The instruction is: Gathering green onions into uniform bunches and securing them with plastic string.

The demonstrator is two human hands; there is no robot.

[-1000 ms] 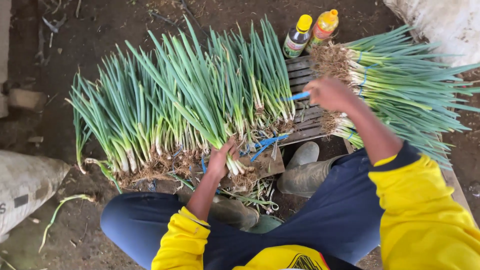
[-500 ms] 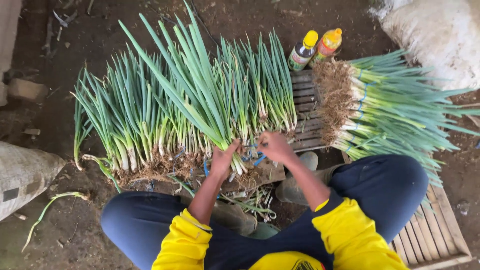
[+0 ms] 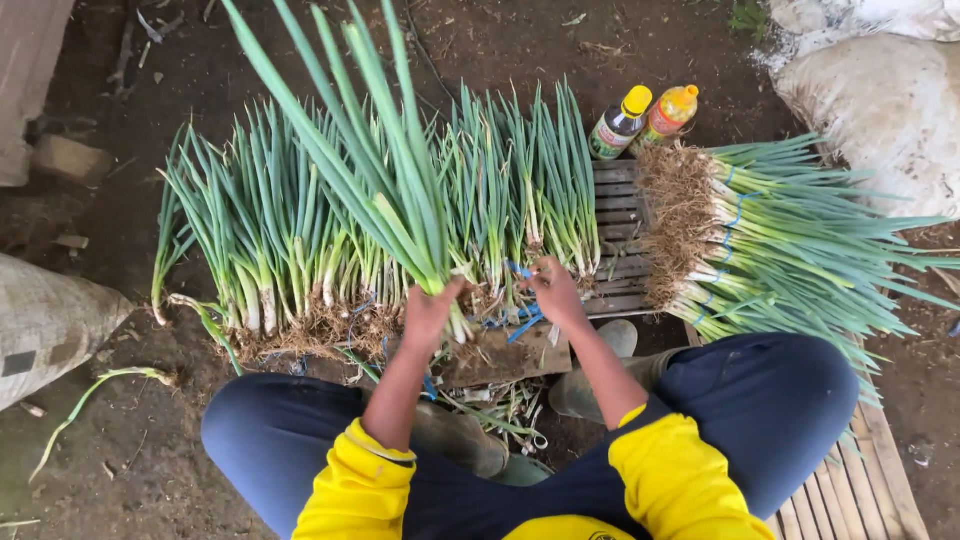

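My left hand (image 3: pixel 432 312) grips a bunch of green onions (image 3: pixel 372 170) near its white stalks and holds it upright, leaves rising toward the camera. My right hand (image 3: pixel 555 290) pinches a blue tie band (image 3: pixel 522 322) just right of the bunch's base. Both hands hover over a small wooden board (image 3: pixel 510 357) between my knees. Behind them lies a row of loose green onions (image 3: pixel 290 240) with muddy roots on the dirt.
A stack of tied onion bundles (image 3: pixel 780 245) lies on a slatted wooden pallet (image 3: pixel 620 230) to the right. Two yellow-capped bottles (image 3: pixel 642 120) stand behind it. White sacks (image 3: pixel 880 100) sit far right, a grey sack (image 3: pixel 45 320) at left. Rubber boots (image 3: pixel 590 385) rest below the board.
My right hand came back from the pallet with a blue band to the bunch's base. My left hand has lifted the bunch higher and more upright.
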